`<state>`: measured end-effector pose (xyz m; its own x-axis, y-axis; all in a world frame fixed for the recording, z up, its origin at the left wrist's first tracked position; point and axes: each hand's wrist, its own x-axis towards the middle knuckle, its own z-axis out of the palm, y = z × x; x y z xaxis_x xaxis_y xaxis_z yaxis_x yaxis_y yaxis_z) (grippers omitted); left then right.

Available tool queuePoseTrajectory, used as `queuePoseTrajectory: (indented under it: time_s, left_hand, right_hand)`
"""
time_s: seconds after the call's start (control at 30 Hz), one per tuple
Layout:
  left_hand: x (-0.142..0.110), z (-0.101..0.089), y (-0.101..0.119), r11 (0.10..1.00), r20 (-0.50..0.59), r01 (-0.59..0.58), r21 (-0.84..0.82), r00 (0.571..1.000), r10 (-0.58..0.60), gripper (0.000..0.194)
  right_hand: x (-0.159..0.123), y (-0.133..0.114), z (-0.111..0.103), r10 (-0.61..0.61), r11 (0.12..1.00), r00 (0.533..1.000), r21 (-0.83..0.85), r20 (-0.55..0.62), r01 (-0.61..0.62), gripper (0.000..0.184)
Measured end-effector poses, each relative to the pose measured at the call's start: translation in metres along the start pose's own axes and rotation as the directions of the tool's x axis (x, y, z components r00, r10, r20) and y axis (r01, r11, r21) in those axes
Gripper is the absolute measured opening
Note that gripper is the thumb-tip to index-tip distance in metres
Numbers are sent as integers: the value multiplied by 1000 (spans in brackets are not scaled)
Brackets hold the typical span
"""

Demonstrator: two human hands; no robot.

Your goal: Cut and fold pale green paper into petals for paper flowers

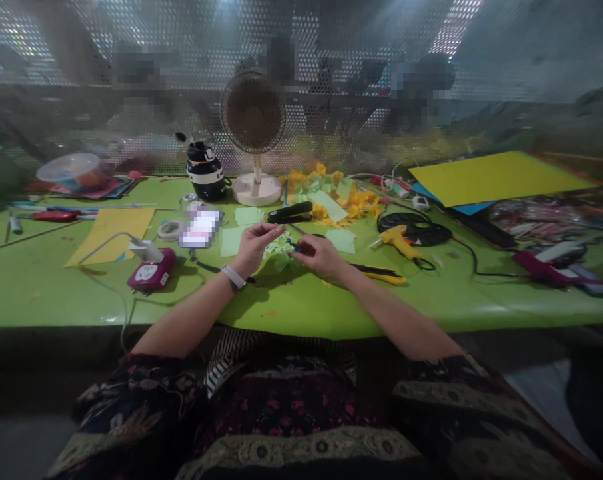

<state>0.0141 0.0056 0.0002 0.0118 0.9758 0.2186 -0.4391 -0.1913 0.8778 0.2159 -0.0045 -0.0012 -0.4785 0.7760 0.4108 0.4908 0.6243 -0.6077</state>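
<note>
My left hand (255, 248), with a pale band on the wrist, is closed in a pinch; whatever lies between its fingertips is too small to make out. Close by on the right, my right hand (318, 256) is closed around what looks like a small pair of scissors (295, 229), its grey blade pointing up and left and a dark blue part showing at the fingers. Beneath and between both hands lie light green paper cuttings (280, 250). Pale green paper sheets (231, 243) rest beside the left hand. A black stapler (290, 213) sits just beyond the fingertips.
A yellow cutter knife (381, 274) and a yellow glue gun (401, 241) lie to the right. Orange and green paper pieces (351, 193) are heaped behind. A fan (256, 190), a dark bottle (206, 177), a phone (200, 229), tape (170, 230) and a purple power socket (151, 272) stand around.
</note>
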Motion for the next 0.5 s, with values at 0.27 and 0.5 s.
queuePoseTrajectory:
  time_s: [0.27, 0.5]
  left_hand:
    - [2, -1, 0, 1000, -13, 12, -22, 1000, -12, 33]
    - [3, 1, 1, 999, -28, 21, -41, 999, -22, 36]
  right_hand:
    - [0, 2, -3, -53, 999, 998, -1, 26, 53, 26]
    - [2, 7, -3, -75, 997, 997, -9, 4, 75, 23]
